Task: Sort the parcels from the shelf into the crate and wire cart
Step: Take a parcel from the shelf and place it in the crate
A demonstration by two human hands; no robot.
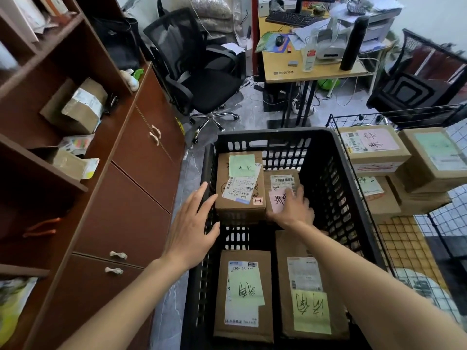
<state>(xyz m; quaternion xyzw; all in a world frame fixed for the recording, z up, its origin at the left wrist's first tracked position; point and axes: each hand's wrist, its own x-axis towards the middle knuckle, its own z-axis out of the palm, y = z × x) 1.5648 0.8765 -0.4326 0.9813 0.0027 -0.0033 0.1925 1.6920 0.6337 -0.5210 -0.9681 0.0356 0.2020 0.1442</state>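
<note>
Parcels were seen from the head view inside the black crate (336,173): a small pink-noted box (281,184) at the far wall was pressed by the right hand (294,209), fingers loosely spread on its top. The left hand (192,228) was held flat, fingers straight, over the crate's left rim beside the green-noted box (240,183). Bare floor was left mid-crate, and the wire cart (394,120) abutted the right rim.
</note>
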